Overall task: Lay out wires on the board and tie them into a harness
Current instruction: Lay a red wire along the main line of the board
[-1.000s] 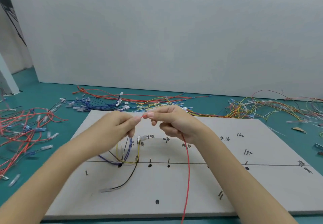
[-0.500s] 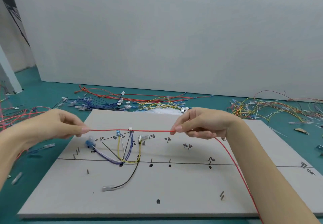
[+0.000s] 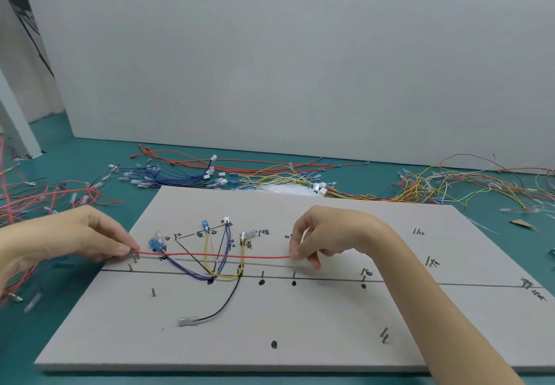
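Thin red wire (image 3: 228,255) stretched taut above flat grey board (image 3: 300,324); left hand (image 3: 75,234) pinching one end, seemingly at pins; right hand (image 3: 327,234) pinching other.

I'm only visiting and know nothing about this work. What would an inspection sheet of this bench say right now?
Surface: grey board with pins and handwritten marks, lying on a teal table.
Job's things: red wire stretched across the board; blue, yellow, white and black wires already laid.
Clutter: loose wire piles beyond and beside the board.
Grippers: left hand pinches the red wire's end by a pin; right hand pinches it further along.
Cables: nothing seen besides the wires.
Surroundings: plain white wall.
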The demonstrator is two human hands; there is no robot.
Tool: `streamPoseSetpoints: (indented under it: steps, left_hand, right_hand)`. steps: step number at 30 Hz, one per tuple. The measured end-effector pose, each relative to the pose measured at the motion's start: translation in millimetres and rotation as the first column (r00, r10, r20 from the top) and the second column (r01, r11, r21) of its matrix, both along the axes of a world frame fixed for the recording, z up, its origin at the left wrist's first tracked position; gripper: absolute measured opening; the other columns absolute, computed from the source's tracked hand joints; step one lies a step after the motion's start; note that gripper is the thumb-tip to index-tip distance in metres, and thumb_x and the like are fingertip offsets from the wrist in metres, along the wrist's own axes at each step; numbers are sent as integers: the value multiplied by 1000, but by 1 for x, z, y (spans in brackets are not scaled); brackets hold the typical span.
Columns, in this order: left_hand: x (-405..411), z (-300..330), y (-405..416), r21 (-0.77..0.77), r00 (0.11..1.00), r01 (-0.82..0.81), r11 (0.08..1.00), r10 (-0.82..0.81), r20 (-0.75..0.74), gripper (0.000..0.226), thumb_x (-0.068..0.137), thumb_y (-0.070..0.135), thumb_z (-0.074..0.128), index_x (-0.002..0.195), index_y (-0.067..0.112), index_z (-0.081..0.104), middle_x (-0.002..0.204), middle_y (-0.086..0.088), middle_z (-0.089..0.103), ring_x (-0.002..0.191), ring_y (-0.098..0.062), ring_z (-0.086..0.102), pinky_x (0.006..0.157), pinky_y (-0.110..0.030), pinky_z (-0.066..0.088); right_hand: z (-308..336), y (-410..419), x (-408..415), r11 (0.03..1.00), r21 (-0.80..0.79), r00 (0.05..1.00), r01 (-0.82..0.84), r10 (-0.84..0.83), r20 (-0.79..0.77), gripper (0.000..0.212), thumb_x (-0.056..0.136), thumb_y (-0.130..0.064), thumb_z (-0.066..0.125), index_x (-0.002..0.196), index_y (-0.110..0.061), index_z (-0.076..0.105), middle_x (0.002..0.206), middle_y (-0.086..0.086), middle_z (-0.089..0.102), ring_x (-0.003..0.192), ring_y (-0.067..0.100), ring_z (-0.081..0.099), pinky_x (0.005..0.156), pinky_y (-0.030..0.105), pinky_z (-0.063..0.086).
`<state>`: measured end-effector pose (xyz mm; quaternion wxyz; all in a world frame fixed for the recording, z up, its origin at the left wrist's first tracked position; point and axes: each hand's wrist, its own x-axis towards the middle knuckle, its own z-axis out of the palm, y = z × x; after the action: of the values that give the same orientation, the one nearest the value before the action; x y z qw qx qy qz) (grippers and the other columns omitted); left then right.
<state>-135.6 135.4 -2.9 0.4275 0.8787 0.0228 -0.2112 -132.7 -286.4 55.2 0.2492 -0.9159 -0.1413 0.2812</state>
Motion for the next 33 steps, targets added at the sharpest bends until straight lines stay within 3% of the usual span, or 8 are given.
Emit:
streamPoseSetpoints:
  steps: [9,14,17,20,22,25,28,33]
  left_hand:
    - [1,-13,7,-86,998,1,996,4,55,73,32,53,95,91,13,79,91,-12,75,67,-8,65,56,-14,48]
    - [3,-7,0,-16,995,45,999,-43,94,71,29,59,93,85,17,79,88,-9,76,79,-17,72,81,-32,51]
    - [2,-7,-1,4,996,51,999,-51,76,71,29,57,94,85,16,78,87,-12,76,80,-21,73,78,-25,56]
    - [-5,-4,-4,30,995,43,999,-46,84,67,32,58,93,85,19,79,88,-10,76,83,-23,73,86,-34,55]
    - [-10,-1,-9,71,989,21,997,-32,146,58,36,54,92,83,22,79,84,-6,77,79,-19,74,79,-25,56]
    - [-18,7,-23,161,970,-7,987,-32,241,24,59,24,89,80,28,78,78,1,76,73,-13,73,82,-31,55]
    - [-26,12,-43,291,959,50,956,-127,252,37,75,-2,68,76,34,76,74,8,75,70,-8,71,76,-29,56]
    - [-40,16,-96,321,855,-44,946,-131,503,34,78,11,64,74,44,72,79,20,68,73,2,60,67,-22,45]
  right_hand:
    - [-9,-4,-6,999,29,999,44,-44,-8,8,83,-22,71,76,-19,70,55,-3,64,41,8,35,41,18,26]
    - [-14,0,-8,996,-12,996,92,-92,4,13,81,-24,75,83,-12,72,58,-2,65,38,8,36,41,17,27]
    - [-15,-1,-9,994,-14,993,110,-109,32,14,79,-25,78,77,-13,69,63,0,62,39,9,38,41,17,29]
    - [-14,-4,-10,995,-17,994,98,-98,47,13,80,-24,77,76,-14,69,63,-2,61,39,9,39,41,17,30]
    - [-12,-6,-10,995,-36,995,88,-86,56,10,81,-24,75,76,-17,69,61,-6,60,40,8,40,41,16,30]
    - [-5,-8,-9,994,-83,997,68,-65,42,12,84,-22,71,72,-23,69,55,-12,57,49,9,43,45,18,33]
    - [-1,-7,-9,992,-120,999,41,-39,15,13,85,-21,70,72,-24,70,57,-12,57,56,11,44,49,20,34]
    - [0,-10,-10,994,-112,1000,6,-4,15,9,83,-20,68,76,-24,73,63,-11,60,60,12,43,50,21,34]
